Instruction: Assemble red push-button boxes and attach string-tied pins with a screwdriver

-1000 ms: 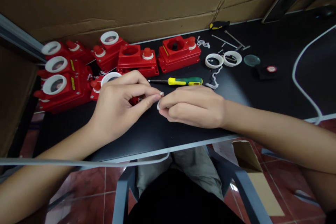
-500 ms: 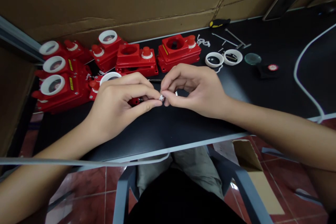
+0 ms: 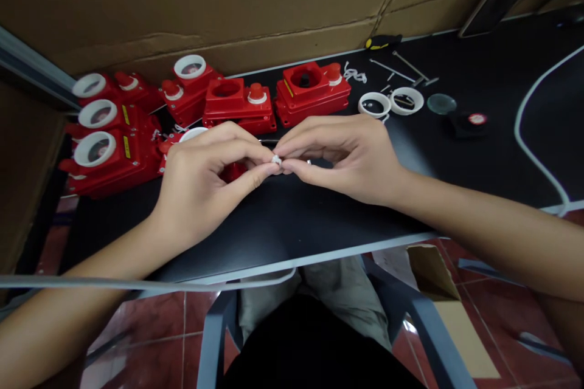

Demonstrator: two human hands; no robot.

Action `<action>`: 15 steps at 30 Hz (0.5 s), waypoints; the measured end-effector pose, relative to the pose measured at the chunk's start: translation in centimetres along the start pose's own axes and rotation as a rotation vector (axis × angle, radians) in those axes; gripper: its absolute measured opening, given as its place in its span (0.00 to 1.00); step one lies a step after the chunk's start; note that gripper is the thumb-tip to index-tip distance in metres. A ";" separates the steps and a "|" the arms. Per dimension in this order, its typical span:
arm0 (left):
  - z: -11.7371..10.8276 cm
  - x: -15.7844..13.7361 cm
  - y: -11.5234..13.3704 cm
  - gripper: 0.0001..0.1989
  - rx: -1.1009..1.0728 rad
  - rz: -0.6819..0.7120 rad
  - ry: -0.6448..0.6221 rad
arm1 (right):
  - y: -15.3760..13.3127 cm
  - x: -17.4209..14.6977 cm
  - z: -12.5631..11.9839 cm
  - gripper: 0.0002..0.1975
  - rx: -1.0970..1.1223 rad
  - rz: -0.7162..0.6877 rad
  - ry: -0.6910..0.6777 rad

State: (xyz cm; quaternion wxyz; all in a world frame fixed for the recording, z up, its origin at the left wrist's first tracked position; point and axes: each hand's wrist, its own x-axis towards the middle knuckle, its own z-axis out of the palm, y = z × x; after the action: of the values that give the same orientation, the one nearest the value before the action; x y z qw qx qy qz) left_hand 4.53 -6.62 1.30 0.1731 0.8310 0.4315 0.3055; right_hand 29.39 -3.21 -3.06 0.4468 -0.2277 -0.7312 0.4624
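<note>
Both hands meet above the near middle of the table, fingertips almost touching. Between them is a small white crumpled piece [image 3: 276,160], possibly cord; its exact kind is too small to tell. My left hand [image 3: 214,173] is closed, pinching it between thumb and fingertips. My right hand [image 3: 342,152] is closed on it from the other side, thumb below and fingers above. Behind my left hand a red housing with a white ring [image 3: 193,133] is partly hidden. Just beyond my fingers lies a thin dark rod [image 3: 268,142], mostly covered.
Several red housings [image 3: 310,94] line the back and left of the black table [image 3: 283,213]. At the right are white rings [image 3: 406,101], white cord [image 3: 354,74], T-shaped metal tools [image 3: 413,67], a screwdriver [image 3: 383,42], a glass disc [image 3: 441,104] and a grey cable [image 3: 524,115].
My right fingers have straightened and come together over the small white piece. The pinched piece has shifted slightly left and up. Both hands keep their grip.
</note>
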 end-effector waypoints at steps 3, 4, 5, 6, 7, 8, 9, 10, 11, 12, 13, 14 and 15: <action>0.0 -0.1 -0.1 0.10 0.004 0.002 0.005 | -0.2 0.0 0.0 0.07 0.056 0.030 -0.010; 0.1 -0.1 -0.2 0.11 0.002 0.013 0.011 | -0.2 0.0 0.1 0.08 0.075 0.039 -0.016; 0.1 -0.1 -0.2 0.11 0.001 0.020 0.017 | -0.3 0.0 0.1 0.09 0.087 0.049 -0.020; 0.1 0.0 -0.3 0.11 0.002 0.021 0.023 | -0.4 0.0 0.1 0.10 0.093 0.062 -0.022; 0.2 0.0 -0.4 0.11 0.003 0.018 0.026 | -0.4 0.0 0.1 0.10 0.094 0.071 -0.021; 0.2 0.0 -0.4 0.11 0.006 0.016 0.026 | -0.4 0.0 0.1 0.09 0.092 0.075 -0.019; 0.2 0.0 -0.4 0.11 0.009 0.016 0.027 | -0.5 0.0 0.1 0.08 0.088 0.074 -0.014; 0.2 0.0 -0.4 0.11 0.013 0.019 0.026 | -0.5 0.0 0.1 0.08 0.086 0.066 -0.012; 0.3 0.0 -0.4 0.11 0.016 0.024 0.025 | -0.5 -0.1 0.1 0.07 0.082 0.057 -0.013; 0.3 0.0 -0.4 0.11 0.021 0.028 0.022 | -0.6 -0.1 0.1 0.06 0.075 0.050 -0.017; 0.3 0.0 -0.4 0.11 0.026 0.028 0.016 | -0.6 -0.2 0.1 0.05 0.063 0.044 -0.022; 0.3 0.0 -0.4 0.12 0.032 0.028 0.013 | -0.7 -0.2 0.1 0.04 0.045 0.043 -0.025; 0.3 -0.1 -0.3 0.12 0.037 0.029 0.013 | -0.8 -0.2 0.2 0.03 0.024 0.046 -0.026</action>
State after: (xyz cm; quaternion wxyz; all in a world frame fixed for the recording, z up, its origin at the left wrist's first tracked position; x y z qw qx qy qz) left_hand 4.50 -6.48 0.86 0.1503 0.8383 0.4260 0.3054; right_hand 29.41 -3.81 -2.52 0.4294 -0.2329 -0.7260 0.4841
